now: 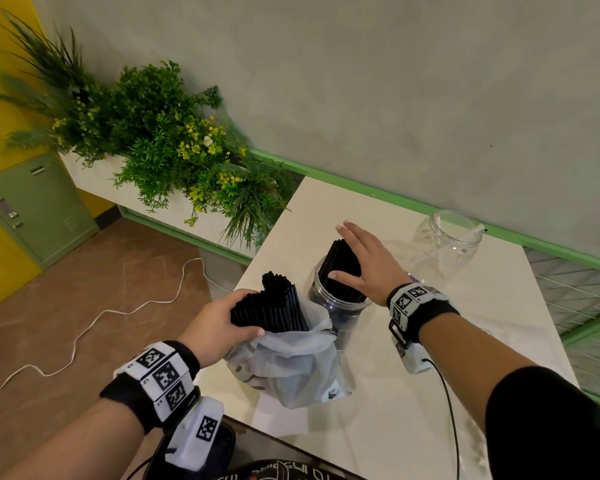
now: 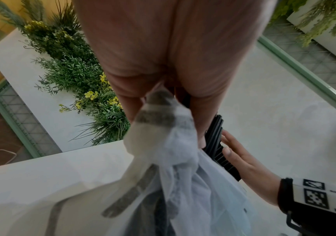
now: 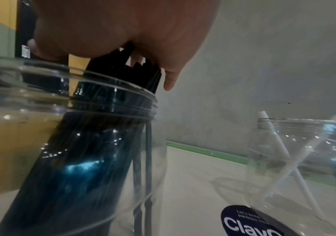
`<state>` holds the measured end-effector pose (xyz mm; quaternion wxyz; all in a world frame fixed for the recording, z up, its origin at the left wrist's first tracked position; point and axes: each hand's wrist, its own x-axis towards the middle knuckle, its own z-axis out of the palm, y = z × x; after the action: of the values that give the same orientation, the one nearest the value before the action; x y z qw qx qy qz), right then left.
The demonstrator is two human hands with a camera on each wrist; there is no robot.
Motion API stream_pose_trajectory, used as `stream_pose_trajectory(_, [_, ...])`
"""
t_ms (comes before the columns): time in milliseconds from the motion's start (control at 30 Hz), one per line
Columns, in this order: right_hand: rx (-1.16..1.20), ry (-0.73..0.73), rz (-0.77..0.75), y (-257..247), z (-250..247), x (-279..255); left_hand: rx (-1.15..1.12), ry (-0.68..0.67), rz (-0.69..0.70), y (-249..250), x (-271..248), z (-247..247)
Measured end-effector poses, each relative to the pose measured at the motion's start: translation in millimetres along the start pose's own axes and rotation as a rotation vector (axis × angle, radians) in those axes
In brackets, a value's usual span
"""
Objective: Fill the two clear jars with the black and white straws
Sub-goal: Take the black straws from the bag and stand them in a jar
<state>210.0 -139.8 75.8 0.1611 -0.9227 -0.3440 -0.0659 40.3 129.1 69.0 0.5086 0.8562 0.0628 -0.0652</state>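
Observation:
On the white table (image 1: 413, 393) stands a clear jar (image 1: 336, 299) holding a leaning bundle of black straws (image 1: 342, 258). My right hand (image 1: 359, 256) lies flat along that bundle, fingers straight, thumb against its near side. In the right wrist view the palm (image 3: 122, 28) rests on the straw tops (image 3: 122, 67) above the jar (image 3: 42, 127). My left hand (image 1: 234, 315) grips a second bundle of black straws (image 1: 278, 306) sticking out of a translucent plastic bag (image 1: 291, 372). A second clear jar (image 1: 445, 242) at the back right holds a couple of white straws (image 3: 280, 143).
A planter of green plants (image 1: 160, 140) stands beyond the table's left edge. A white cable (image 1: 94, 320) trails over the brown floor by a green locker (image 1: 39, 209). A dark round label (image 3: 247, 223) lies between the jars. A black case (image 1: 219, 445) sits at the near edge.

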Motion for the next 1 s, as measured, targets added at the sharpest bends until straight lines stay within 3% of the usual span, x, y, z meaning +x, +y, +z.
stream_pose_trajectory(100, [-0.031, -0.003, 0.021, -6.1, 7.7, 8.2, 0.008, 0.010, 0.006, -0.5, 0.8, -0.5])
stream_pose_trajectory(300, [-0.152, 0.310, 0.046, -13.4, 5.1, 16.8, 0.026, 0.026, 0.009, -1.0, 1.5, -1.9])
stream_pose_trajectory(500, [-0.171, 0.204, 0.132, -2.8, 3.0, 17.1, 0.019, 0.027, 0.005, -0.9, 1.9, -2.9])
stream_pose_trajectory(667, [-0.173, 0.269, 0.154, -9.8, 4.4, 9.2, 0.017, 0.030, 0.001, -1.9, 1.5, -3.1])
stream_pose_trajectory(767, [-0.235, 0.286, -0.005, -22.3, 5.5, 10.0, 0.023, 0.031, 0.005, -2.1, 1.4, -3.0])
stream_pose_trajectory(867, [-0.336, 0.151, -0.192, -28.8, 14.6, 15.6, 0.018, 0.027, 0.005, -2.1, 1.4, -2.6])
stream_pose_trajectory(1000, [-0.333, 0.147, -0.232, -21.6, 20.6, 17.2, 0.028, 0.021, -0.006, -2.5, 0.8, -3.0])
